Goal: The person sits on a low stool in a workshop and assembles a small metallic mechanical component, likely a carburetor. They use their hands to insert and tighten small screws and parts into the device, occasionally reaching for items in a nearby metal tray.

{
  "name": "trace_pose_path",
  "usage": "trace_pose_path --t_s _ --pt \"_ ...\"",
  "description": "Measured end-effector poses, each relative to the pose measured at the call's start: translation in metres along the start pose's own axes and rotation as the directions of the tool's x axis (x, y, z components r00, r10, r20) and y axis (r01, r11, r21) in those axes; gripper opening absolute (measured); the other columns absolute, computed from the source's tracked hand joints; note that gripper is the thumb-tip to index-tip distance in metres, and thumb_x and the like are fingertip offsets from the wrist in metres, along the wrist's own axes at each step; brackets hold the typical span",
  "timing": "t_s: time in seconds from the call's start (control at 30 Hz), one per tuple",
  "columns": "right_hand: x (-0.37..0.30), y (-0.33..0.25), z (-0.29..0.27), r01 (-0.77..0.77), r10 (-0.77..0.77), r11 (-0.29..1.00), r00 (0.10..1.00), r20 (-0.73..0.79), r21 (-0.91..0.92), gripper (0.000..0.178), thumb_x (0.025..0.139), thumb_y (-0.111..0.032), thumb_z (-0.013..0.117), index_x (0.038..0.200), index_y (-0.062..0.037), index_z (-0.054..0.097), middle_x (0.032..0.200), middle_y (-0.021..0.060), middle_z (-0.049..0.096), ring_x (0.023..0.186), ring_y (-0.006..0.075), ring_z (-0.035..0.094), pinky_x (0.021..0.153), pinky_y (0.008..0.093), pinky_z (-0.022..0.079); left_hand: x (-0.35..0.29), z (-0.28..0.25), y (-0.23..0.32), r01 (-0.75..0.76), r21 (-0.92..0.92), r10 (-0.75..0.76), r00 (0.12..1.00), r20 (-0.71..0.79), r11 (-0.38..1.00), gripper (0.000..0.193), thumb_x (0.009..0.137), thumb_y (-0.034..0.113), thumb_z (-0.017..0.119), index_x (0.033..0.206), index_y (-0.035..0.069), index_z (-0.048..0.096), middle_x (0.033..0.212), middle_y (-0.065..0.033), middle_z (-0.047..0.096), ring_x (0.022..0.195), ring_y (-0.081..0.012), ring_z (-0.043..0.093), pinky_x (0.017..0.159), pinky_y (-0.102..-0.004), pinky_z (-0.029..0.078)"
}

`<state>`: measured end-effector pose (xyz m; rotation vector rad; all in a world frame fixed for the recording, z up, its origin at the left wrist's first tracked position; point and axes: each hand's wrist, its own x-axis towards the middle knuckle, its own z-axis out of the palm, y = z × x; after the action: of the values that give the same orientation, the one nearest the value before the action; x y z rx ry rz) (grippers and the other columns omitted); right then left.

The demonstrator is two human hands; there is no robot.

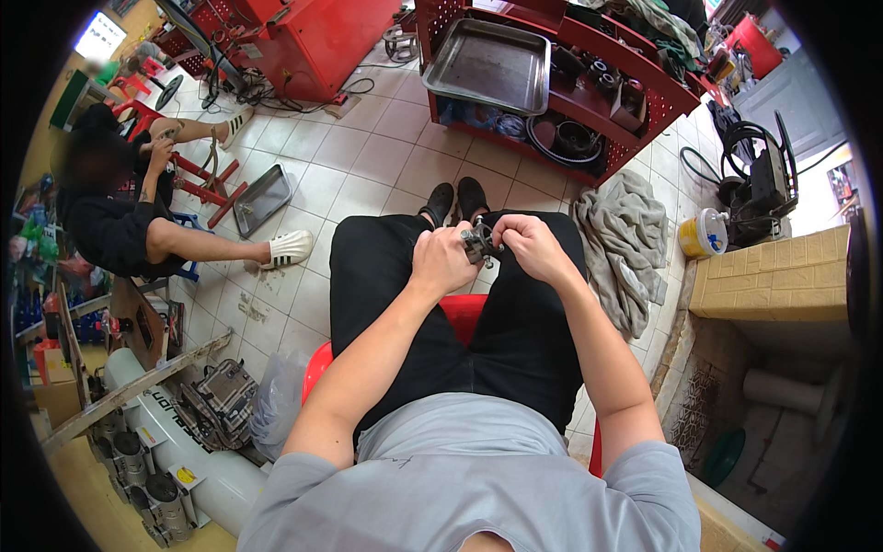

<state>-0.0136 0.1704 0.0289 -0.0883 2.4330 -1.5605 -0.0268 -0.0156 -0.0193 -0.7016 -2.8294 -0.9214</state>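
Above my lap, between my knees, is a small dark-grey metal part [480, 243] with several stubs and knobs, looking like a carburetor. My left hand [443, 260] is closed round its left side, the fingers wrapped over it. At its right side, my right hand [526, 241] has thumb and fingers pinched together close against the part. Whatever is between those right fingertips is too small or hidden to make out. Both forearms come up over my black trousers [386, 304].
Ahead stands a red tool cart [575, 101] with a metal tray [487, 69] on it. A grey cloth [625, 244] lies on the floor at right, near a white bucket [704, 233]. Another person [120, 193] sits at left, beside a second tray [263, 200].
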Motion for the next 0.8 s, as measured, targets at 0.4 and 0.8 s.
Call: trace_pose_path --t_s 0.4,0.8 --pt "-0.003 -0.009 0.005 0.016 -0.016 1.000 0.992 -0.126 0.006 0.020 0.083 -0.008 0.047 0.090 0.0009 0.064 0.066 0.0066 0.056 0.060 0.0130 0.051 0.058 0.0307 0.043 0.000 -0.002 0.002 0.007 0.002 -0.007 1.000 0.016 1.000 0.041 0.059 0.022 0.081 0.090 0.009 0.057 0.075 -0.0111 0.066 0.076 -0.0333 0.066 0.067 -0.0444 0.050" --pt "-0.001 -0.009 -0.002 -0.042 0.042 0.997 0.999 0.001 -0.068 0.017 0.084 -0.008 0.048 0.092 0.0002 0.060 0.068 0.0072 0.055 0.060 0.0136 0.050 0.058 0.0317 0.042 0.000 -0.002 0.002 -0.002 -0.003 0.002 1.000 -0.001 1.000 0.038 0.059 0.021 0.080 0.087 0.009 0.058 0.071 -0.0112 0.065 0.073 -0.0326 0.065 0.063 -0.0435 0.049"
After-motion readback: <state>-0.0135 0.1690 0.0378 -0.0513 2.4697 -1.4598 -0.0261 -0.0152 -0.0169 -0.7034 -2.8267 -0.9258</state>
